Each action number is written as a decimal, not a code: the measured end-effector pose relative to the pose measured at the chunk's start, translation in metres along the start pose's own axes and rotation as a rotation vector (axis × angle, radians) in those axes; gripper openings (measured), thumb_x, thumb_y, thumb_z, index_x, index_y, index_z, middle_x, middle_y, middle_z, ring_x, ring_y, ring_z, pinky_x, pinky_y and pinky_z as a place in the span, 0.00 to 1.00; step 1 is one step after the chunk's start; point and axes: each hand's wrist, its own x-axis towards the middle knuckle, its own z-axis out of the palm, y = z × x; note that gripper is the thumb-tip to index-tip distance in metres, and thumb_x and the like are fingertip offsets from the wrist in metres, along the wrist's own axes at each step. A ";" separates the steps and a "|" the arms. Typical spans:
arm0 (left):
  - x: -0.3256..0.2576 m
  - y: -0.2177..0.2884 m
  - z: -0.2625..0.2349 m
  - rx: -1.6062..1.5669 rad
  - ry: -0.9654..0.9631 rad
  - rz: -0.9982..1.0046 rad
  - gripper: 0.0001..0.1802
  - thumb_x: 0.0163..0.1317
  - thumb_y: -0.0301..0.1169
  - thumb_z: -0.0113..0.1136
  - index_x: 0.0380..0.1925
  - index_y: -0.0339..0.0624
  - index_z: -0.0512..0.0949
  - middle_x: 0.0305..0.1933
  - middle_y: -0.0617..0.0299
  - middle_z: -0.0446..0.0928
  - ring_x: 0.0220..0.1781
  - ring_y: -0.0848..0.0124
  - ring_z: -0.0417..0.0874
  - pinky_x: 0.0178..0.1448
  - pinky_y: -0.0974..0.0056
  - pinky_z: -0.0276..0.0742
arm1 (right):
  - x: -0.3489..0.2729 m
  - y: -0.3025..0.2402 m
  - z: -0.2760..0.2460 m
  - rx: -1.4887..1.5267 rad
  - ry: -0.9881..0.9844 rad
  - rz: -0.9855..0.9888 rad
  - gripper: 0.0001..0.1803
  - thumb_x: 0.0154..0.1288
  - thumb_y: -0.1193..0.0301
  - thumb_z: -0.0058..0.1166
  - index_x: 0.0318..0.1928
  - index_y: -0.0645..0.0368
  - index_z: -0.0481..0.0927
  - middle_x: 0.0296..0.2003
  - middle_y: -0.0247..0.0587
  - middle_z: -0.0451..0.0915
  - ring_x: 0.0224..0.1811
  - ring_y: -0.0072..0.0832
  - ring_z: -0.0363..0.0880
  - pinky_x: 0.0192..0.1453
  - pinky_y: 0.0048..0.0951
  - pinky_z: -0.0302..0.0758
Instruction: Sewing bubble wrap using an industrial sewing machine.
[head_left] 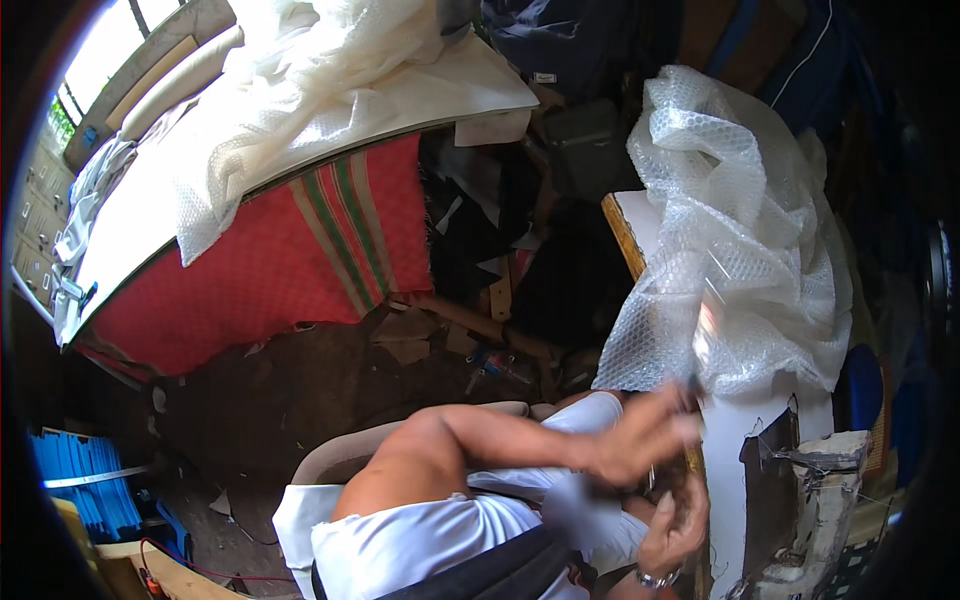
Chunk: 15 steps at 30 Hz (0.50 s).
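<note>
My left hand [640,435] reaches across from the left over the edge of the white-topped table [725,450], smeared by motion. From its fingers a long, thin, shiny tool [706,325] seems to stick up, too blurred to name, in front of the bubble wrap [740,230]. Just below, my right hand [678,530], with a metal watch [657,578] at its wrist, has its fingers curled in near the table's edge. Whatever those fingers may hold is hidden. The clear bubble wrap lies heaped over the table's far part.
A second table [480,85] at the far left carries more bubble wrap [300,100], with a red striped cloth [270,250] hanging down its side. A rough, broken block [820,500] stands at the near right. Blue stacked sheets [85,490] sit low left. Scraps litter the floor [270,400].
</note>
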 end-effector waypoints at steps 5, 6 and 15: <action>0.082 0.034 -0.222 0.958 0.639 0.245 0.08 0.71 0.30 0.60 0.46 0.40 0.77 0.40 0.54 0.80 0.37 0.58 0.83 0.45 0.60 0.78 | 0.020 0.003 0.007 -0.058 -0.128 -0.016 0.19 0.73 0.77 0.54 0.62 0.70 0.77 0.49 0.47 0.85 0.44 0.31 0.85 0.49 0.30 0.83; 0.094 0.038 -0.265 1.020 0.719 0.200 0.08 0.71 0.30 0.60 0.47 0.40 0.77 0.40 0.54 0.80 0.37 0.58 0.83 0.45 0.60 0.78 | 0.014 0.004 0.009 -0.184 -0.094 0.046 0.15 0.69 0.80 0.57 0.55 0.67 0.82 0.39 0.47 0.88 0.39 0.38 0.88 0.46 0.35 0.84; 0.227 -0.074 -0.393 1.423 0.417 -0.069 0.11 0.72 0.32 0.59 0.50 0.38 0.78 0.45 0.52 0.81 0.43 0.56 0.84 0.50 0.57 0.79 | -0.063 0.030 -0.007 -0.173 0.091 0.461 0.15 0.72 0.75 0.58 0.57 0.61 0.82 0.39 0.41 0.88 0.38 0.33 0.89 0.43 0.31 0.83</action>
